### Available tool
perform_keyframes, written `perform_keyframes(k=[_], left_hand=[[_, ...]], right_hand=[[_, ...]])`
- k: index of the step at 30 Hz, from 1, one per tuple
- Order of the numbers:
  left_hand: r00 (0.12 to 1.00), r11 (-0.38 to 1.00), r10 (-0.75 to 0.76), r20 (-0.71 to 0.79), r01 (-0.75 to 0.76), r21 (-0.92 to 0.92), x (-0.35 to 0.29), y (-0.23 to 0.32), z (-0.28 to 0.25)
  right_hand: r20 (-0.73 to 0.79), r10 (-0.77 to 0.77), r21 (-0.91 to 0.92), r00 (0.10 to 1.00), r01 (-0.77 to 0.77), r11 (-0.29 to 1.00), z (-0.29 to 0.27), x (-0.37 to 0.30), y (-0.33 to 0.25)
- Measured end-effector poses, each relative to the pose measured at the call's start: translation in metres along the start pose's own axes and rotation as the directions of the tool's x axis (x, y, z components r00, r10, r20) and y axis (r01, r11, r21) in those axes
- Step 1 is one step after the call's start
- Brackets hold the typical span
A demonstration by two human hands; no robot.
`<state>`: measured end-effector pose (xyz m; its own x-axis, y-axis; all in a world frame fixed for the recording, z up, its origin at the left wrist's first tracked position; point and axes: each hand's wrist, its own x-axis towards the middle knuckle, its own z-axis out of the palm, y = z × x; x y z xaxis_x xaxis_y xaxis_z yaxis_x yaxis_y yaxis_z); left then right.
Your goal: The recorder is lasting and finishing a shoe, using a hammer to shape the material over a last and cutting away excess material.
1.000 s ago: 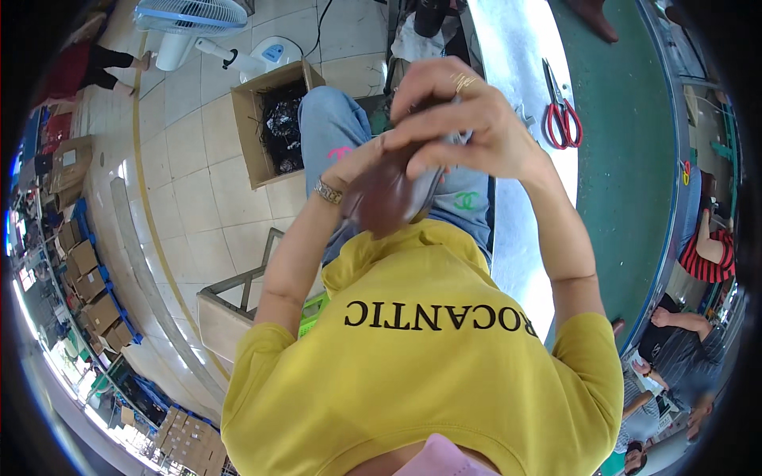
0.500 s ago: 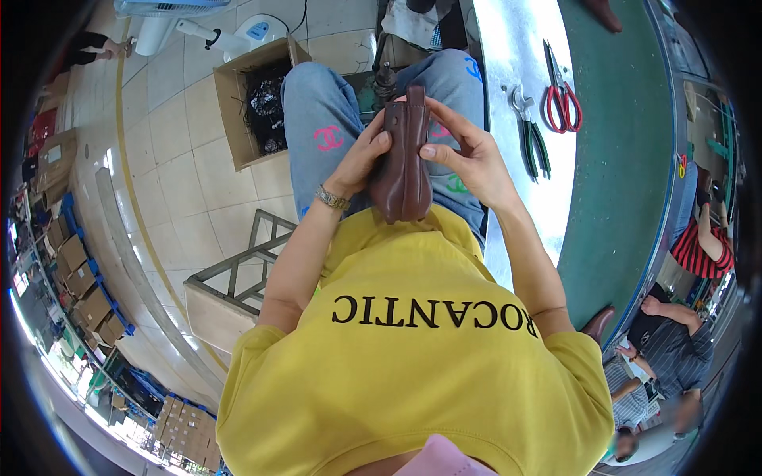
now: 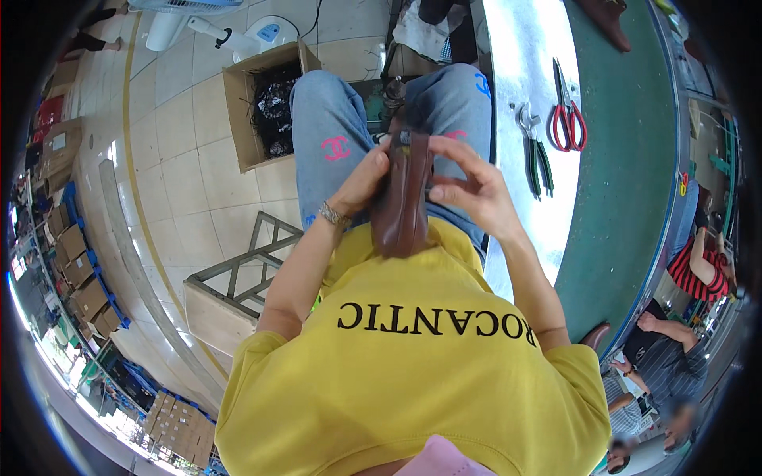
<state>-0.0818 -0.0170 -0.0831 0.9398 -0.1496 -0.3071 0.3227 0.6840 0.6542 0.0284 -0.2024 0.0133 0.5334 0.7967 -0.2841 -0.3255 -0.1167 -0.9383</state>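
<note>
A glossy brown leather shoe (image 3: 401,210) stands between my hands over my lap, its lower end against my yellow shirt. A seam runs along its length, and its upper end is blurred and dark. My left hand (image 3: 363,181) grips its left side, thumb near the upper part and the other fingers hidden behind. At the right side, my right hand (image 3: 478,189) has its thumb and index finger spread apart, with the fingertips close to the leather. Whether they touch it I cannot tell.
To my right, a metal bench strip holds green-handled pliers (image 3: 538,159) and red-handled scissors (image 3: 567,119). Beyond it runs a green belt (image 3: 615,166) with brown shoes (image 3: 607,22). An open carton (image 3: 242,127) with dark contents and a metal-framed stool (image 3: 230,278) stand left. People sit far right.
The shoe has come lower and closer to my body, and its upper end has turned. My right thumb has moved off the leather. My left hand keeps its grip.
</note>
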Motion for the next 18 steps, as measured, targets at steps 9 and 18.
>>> perform_keyframes(k=[9,18], left_hand=[[0.999,0.982,0.044,-0.024,-0.039,0.185,-0.021,-0.001,0.026],[0.994,0.967,0.058,0.088,-0.078,0.244,-0.007,0.031,0.040]], right_hand=[[-0.094,0.162,0.146,0.982,-0.148,0.978,-0.008,-0.027,0.042],[-0.055,-0.055,-0.425,0.997,0.027,0.905,-0.001,-0.003,0.100]])
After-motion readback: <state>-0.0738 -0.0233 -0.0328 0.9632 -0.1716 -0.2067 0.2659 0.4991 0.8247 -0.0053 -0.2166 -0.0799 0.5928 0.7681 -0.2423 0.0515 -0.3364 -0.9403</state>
